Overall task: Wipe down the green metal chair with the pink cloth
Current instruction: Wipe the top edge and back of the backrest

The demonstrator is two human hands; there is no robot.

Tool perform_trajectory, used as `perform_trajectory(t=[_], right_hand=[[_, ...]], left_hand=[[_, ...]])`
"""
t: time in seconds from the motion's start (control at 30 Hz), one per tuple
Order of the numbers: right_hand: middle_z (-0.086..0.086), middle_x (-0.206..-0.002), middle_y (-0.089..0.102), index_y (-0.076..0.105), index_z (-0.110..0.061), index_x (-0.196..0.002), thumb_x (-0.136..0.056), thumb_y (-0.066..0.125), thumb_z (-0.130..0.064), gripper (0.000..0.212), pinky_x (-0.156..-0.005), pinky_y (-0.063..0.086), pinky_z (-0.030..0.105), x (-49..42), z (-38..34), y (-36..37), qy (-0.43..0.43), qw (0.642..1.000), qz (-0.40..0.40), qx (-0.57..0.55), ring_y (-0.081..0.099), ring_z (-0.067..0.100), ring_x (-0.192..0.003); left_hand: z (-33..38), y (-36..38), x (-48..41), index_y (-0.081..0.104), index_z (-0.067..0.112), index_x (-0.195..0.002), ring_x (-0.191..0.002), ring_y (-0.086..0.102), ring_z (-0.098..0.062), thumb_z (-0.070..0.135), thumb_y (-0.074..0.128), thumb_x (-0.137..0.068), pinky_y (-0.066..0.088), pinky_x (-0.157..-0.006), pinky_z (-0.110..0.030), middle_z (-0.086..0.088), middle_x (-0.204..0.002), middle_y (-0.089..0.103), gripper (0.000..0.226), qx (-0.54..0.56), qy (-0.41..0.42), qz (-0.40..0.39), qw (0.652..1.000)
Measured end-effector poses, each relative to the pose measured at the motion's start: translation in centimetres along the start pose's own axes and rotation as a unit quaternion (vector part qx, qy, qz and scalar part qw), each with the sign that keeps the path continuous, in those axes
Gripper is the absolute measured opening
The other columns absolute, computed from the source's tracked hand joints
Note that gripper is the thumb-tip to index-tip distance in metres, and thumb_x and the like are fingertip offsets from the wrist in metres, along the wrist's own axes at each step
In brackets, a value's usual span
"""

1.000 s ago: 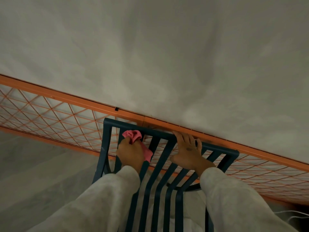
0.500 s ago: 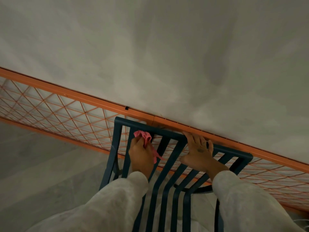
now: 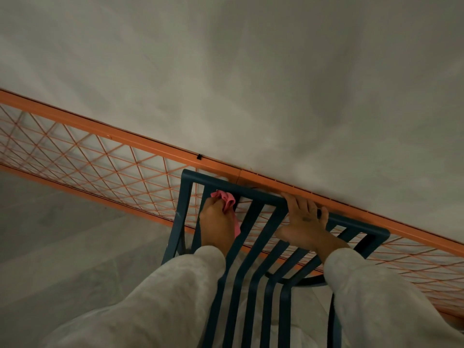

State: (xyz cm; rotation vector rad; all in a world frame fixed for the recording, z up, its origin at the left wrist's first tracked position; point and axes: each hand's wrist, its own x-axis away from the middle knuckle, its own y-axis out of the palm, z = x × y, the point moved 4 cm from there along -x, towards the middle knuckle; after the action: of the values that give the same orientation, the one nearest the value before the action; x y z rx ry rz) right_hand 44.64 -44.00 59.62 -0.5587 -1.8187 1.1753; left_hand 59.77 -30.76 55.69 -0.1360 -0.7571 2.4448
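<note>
The dark green metal chair (image 3: 253, 219) stands just below me, its slatted back fanning up toward the wall. My left hand (image 3: 218, 223) grips the bunched pink cloth (image 3: 227, 200) against a slat near the left end of the top rail. A strip of the cloth hangs down beside my palm. My right hand (image 3: 302, 223) lies on the top rail further right, fingers draped over its far edge. Both forearms are in pale fleecy sleeves.
An orange metal frame with diamond wire mesh (image 3: 105, 162) runs diagonally behind the chair, right against the grey wall (image 3: 251, 71). Grey floor (image 3: 62, 247) lies to the left of the chair.
The view has drifted, so chair and hands sit slightly right in the frame. My left hand has slid the cloth a little along the slat under the top rail. The right hand keeps its place.
</note>
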Motion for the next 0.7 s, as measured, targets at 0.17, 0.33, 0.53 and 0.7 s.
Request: perform_trajectory(t=[0.17,0.33,0.53,0.7], right_hand=[[-0.003,-0.163,0.005,0.002,-0.039,-0.153,-0.077,0.068,-0.037,0.101,-0.118,-0.007,0.058,0.3,-0.1,-0.2,0.000,1.000,-0.001,-0.001,-0.004,0.029,-0.151],[-0.003,-0.162,0.004,0.002,-0.039,-0.152,-0.075,0.068,-0.036,0.102,-0.118,-0.007,0.058,0.3,-0.1,0.0,0.005,1.000,-0.001,0.007,-0.004,0.030,-0.151],[-0.003,-0.162,0.005,0.003,-0.040,-0.152,-0.074,0.068,-0.035,0.102,-0.118,-0.006,0.058,0.0,0.0,-0.1,0.002,1.000,-0.006,0.006,-0.004,0.029,-0.151],[-0.002,-0.163,0.007,0.004,-0.039,-0.152,-0.077,0.068,-0.038,0.099,-0.118,-0.007,0.057,0.3,0.0,-0.4,0.004,1.000,-0.019,-0.001,-0.002,0.029,-0.151]], left_hand=[[-1.2,-0.3,-1.1,0.071,0.004,-0.092,-0.069,0.061,-0.016,0.012,0.058,-0.095,0.048,-0.062,-0.020,-0.013,-0.087,0.072,0.015,-0.006,-0.051,-0.042,0.998],[0.8,-0.4,0.1,0.071,0.013,-0.099,-0.078,0.062,-0.009,0.016,0.063,-0.094,0.054,-0.081,-0.024,0.003,-0.090,0.067,0.011,0.061,-0.006,-0.021,0.998],[1.0,0.5,-0.3,0.071,0.010,-0.098,-0.071,0.056,0.001,0.011,0.063,-0.092,0.046,-0.071,-0.006,0.005,-0.090,0.068,0.010,0.021,0.040,-0.077,0.996],[-1.2,-0.9,0.4,0.070,0.010,-0.106,-0.079,0.060,-0.010,0.016,0.061,-0.094,0.048,-0.077,-0.019,-0.007,-0.099,0.073,0.016,-0.009,0.037,-0.097,0.995]])
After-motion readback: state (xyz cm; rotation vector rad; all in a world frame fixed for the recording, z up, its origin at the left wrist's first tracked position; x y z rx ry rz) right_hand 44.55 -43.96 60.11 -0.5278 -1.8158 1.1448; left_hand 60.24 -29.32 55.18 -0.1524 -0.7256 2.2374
